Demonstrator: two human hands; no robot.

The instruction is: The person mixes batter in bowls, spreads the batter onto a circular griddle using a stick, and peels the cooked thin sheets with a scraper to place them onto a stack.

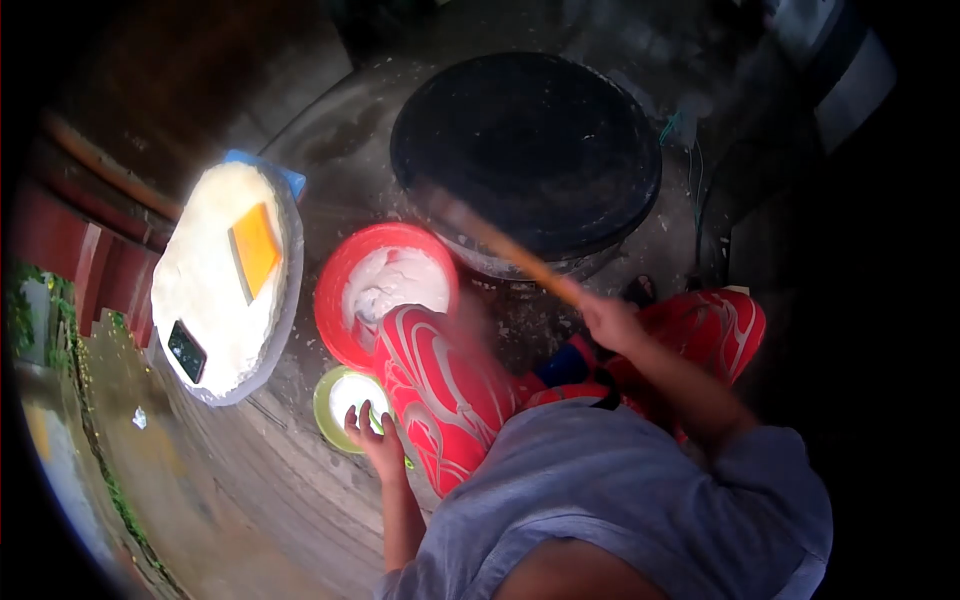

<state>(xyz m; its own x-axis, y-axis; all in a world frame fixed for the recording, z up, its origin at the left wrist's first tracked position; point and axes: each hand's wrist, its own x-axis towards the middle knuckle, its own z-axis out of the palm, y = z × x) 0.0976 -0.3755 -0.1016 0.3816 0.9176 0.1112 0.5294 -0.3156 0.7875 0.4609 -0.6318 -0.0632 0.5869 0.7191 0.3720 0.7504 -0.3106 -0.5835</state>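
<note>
My right hand (612, 322) is closed round a wooden stick (515, 252), which slants up and left over a large round black griddle (525, 140). The stick's far end is smeared by motion, so its shape and any contact with the griddle cannot be told. My left hand (376, 440) hovers at a small green bowl (322, 408) of white stuff, its fingers bent and apart, with nothing seen in them. Just beyond that bowl, beside my knee, stands a red basin (332, 300) of thick white batter or dough (405, 280).
To the left, a large pale oval stack (215, 285) rests on a blue-edged support (290, 178). On it lie a flat orange piece (257, 250) and a phone (187, 352). Thin cords (695, 190) run right of the griddle. White flecks dot the floor.
</note>
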